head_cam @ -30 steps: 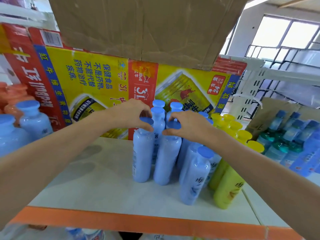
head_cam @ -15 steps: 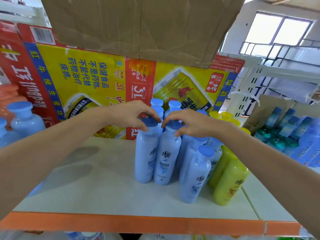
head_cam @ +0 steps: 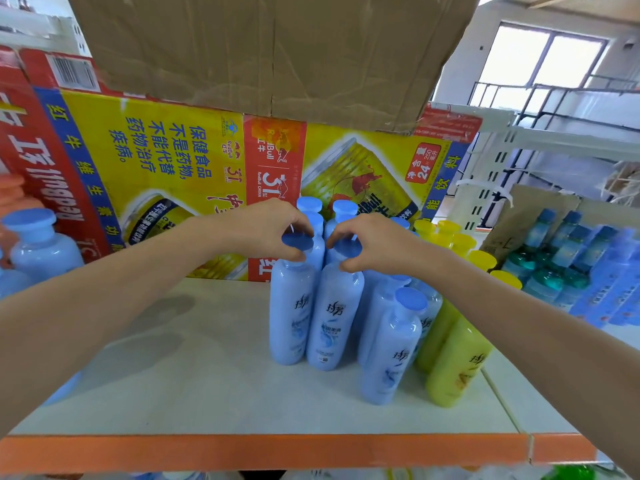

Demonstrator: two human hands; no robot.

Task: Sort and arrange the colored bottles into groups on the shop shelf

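Several light-blue bottles with blue caps stand grouped on the white shelf (head_cam: 194,382). My left hand (head_cam: 263,230) grips the cap of the front-left blue bottle (head_cam: 292,317). My right hand (head_cam: 370,244) grips the cap of the blue bottle beside it (head_cam: 332,323). Both bottles stand upright, labels facing me. Another blue bottle (head_cam: 391,351) stands nearer the front, to their right. Yellow bottles (head_cam: 453,362) with yellow caps form a row on the right of the blue group.
A Red Bull carton (head_cam: 166,161) stands behind the bottles, with a brown cardboard box (head_cam: 270,50) above it. Blue and orange bottles (head_cam: 34,244) sit at far left. Packed water bottles (head_cam: 571,265) lie at right. The shelf's orange front edge (head_cam: 263,452) runs below.
Both hands have turned the two front blue bottles so their labels face me, and shifted them slightly left; the hands still hold the caps.
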